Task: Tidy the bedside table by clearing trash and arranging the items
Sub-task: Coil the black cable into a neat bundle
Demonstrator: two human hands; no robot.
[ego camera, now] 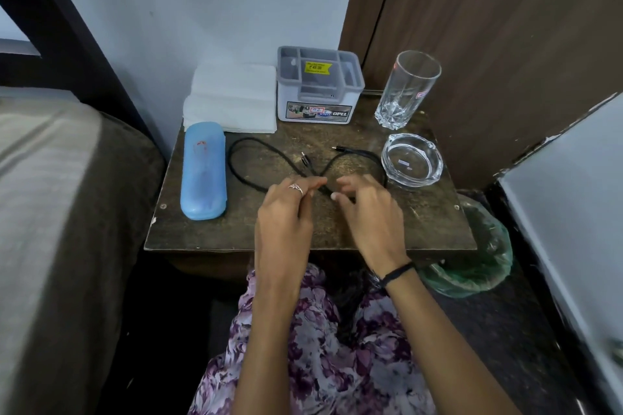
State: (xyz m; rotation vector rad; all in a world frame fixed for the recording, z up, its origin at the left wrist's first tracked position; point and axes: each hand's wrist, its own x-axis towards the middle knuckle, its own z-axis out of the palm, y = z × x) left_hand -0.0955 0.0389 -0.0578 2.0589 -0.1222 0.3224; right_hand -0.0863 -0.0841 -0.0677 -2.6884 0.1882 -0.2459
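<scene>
A black cable [249,145] lies looped across the middle of the brown bedside table [209,232], its two plug ends pointing toward the back. My left hand [286,212] pinches the cable where the loops cross. My right hand [367,209] hovers just right of that spot, fingers curled over the cable; whether it grips it I cannot tell. A blue case [203,170] lies along the table's left side. Folded white tissues [232,98] sit at the back left. A grey organiser box [318,84], a tall glass [408,87] and a glass ashtray [412,160] stand at the back and right.
A bin lined with a green bag [478,256] stands on the floor by the table's right front corner. A bed [60,212] borders the left side, a wooden panel [505,44] the back right, and a pale surface [573,212] the right.
</scene>
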